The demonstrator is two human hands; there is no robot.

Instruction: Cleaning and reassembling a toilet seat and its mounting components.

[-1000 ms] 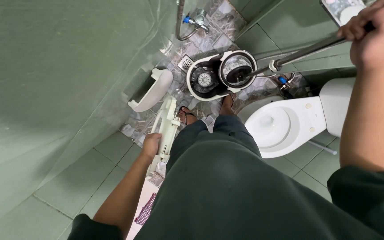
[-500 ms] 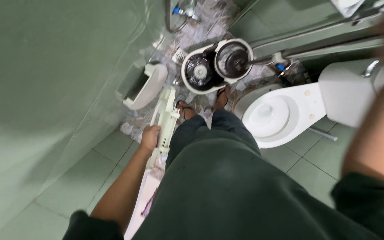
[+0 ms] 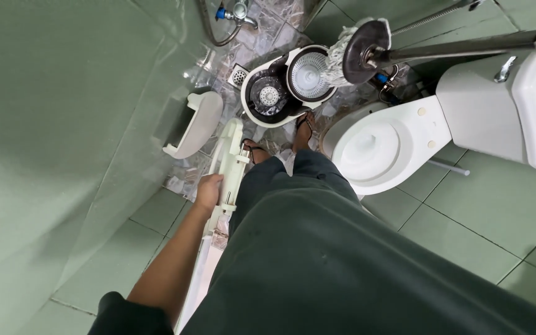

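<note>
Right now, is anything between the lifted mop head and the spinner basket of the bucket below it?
Nothing visible. The mop head hangs beside and just above the spinner basket of the mop bucket, with open air between them. The basket looks empty. The toilet sits off to the side, clear of that gap.

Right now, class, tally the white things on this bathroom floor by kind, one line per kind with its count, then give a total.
Toilet: 1
Mop bucket: 1
Small bin with a dark opening: 1
Long plastic frame under the left hand: 1
Total: 4
</note>
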